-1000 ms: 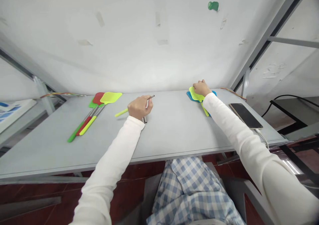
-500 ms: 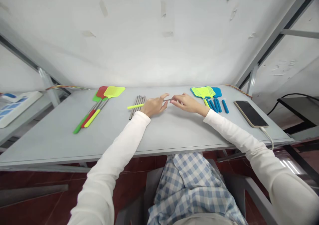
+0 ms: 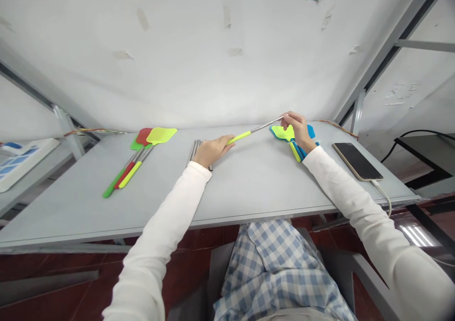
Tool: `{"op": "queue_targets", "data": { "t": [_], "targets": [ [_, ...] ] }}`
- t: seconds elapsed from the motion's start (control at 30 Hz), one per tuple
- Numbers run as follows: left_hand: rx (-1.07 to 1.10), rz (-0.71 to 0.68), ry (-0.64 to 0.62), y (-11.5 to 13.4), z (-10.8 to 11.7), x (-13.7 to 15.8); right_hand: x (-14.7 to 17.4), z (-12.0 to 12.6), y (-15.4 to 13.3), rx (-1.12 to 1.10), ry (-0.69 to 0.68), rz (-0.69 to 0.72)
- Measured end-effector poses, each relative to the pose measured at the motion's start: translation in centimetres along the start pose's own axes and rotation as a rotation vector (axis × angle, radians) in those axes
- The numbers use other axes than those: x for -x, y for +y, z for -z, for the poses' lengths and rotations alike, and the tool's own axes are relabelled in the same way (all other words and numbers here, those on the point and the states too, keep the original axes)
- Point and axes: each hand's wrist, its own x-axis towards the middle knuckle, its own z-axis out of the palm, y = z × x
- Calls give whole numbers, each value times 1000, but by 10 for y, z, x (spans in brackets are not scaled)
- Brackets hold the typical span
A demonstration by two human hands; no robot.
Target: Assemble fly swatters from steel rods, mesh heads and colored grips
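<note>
Between my hands a telescopic fly swatter handle slants up to the right, with a yellow-green grip (image 3: 242,137) and a thin metal rod (image 3: 266,125). My left hand (image 3: 212,151) is closed round the grip end. At the rod's tip, the fingers of my right hand (image 3: 297,128) pinch the thin end. Under the left hand lie several metal rods (image 3: 194,151), partly covered. Below the right hand are a yellow-green swatter head (image 3: 282,132), a blue swatter head (image 3: 311,131), a yellow-green grip (image 3: 295,151) and blue grips (image 3: 301,151), partly hidden by that hand.
Three whole fly swatters lie at the left of the grey table (image 3: 245,193): green (image 3: 113,183), red (image 3: 144,136) and yellow-green (image 3: 161,135). A phone (image 3: 357,161) with a white cable (image 3: 384,195) is at the right. A white wall (image 3: 199,84) stands behind the table.
My right hand has moved right and up, and a longer stretch of rod shows between the hands. The yellow-green grip, which stuck out left of my left hand, now points right.
</note>
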Motion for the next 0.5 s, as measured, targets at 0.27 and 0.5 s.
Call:
{"op": "queue_targets", "data": {
  "t": [0.27,0.5],
  "targets": [
    [12,93,82,-11,-2,5,-1,18,24,-175,-107,-155],
    [201,183,121,-7,0,7,8,10,22,-98,-169,-189]
  ]
}}
